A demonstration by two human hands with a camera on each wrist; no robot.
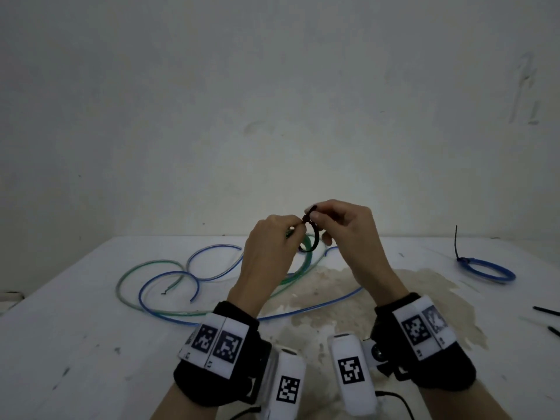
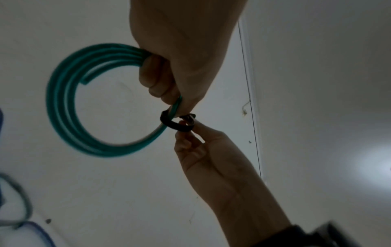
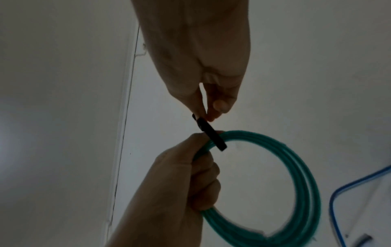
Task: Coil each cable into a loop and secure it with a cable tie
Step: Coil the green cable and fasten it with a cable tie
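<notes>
I am seeing loose cables (image 1: 157, 277) lying on the table (image 1: 75, 344) left of my fingers. My left hand (image 1: 269, 253) is gripping the green coil (image 2: 63, 107), fingers curled round its strands; in the head view the hand is hiding most of it. The black cable tie (image 3: 211, 135) is looping round the coil just beyond those fingertips. My right hand (image 1: 348, 234) is pinching the tie, probably near its head, though blur is obscuring this. Far right, a blue tied coil (image 1: 488, 269) is lying.
</notes>
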